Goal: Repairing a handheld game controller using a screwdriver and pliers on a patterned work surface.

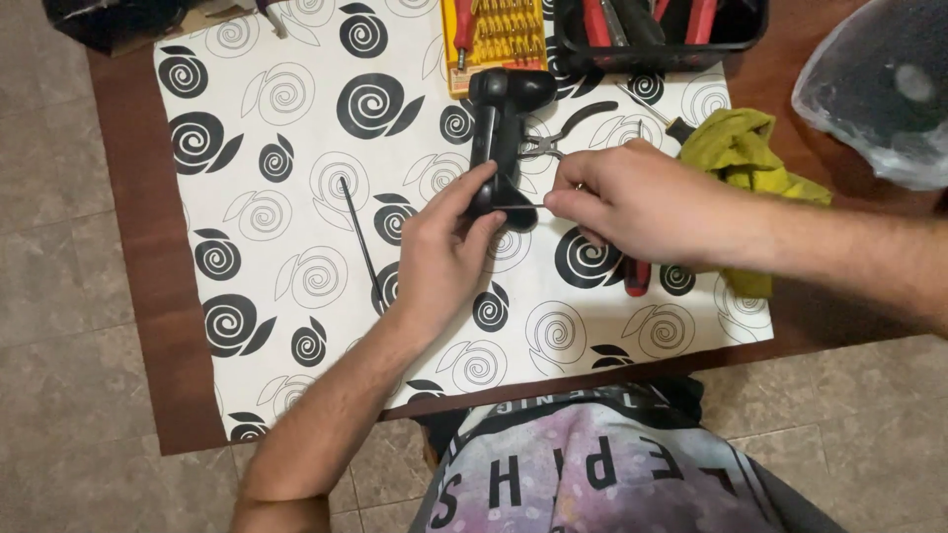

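The left hand (441,247) has its grip clamped on the lower end of a black handheld device (504,138) lying on the tabletop (128,257), apparently to steady it, while the right hand (632,202) pinches a thin metal rod (518,207) against its base. A spiral-patterned sheet (286,197) covers the wooden top, with a yellow bit set (494,35), black tool tray (657,54), pliers (558,133) and green rag (741,153) nearby, above a tiled floor (59,296).

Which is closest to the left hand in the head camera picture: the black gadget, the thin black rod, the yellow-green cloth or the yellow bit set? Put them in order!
From the left hand:
1. Black gadget: touching, just above its fingers.
2. Thin black rod: lying just to its left.
3. Yellow bit set: top edge, straight up the table.
4. Yellow-green cloth: far right, beyond the right hand.
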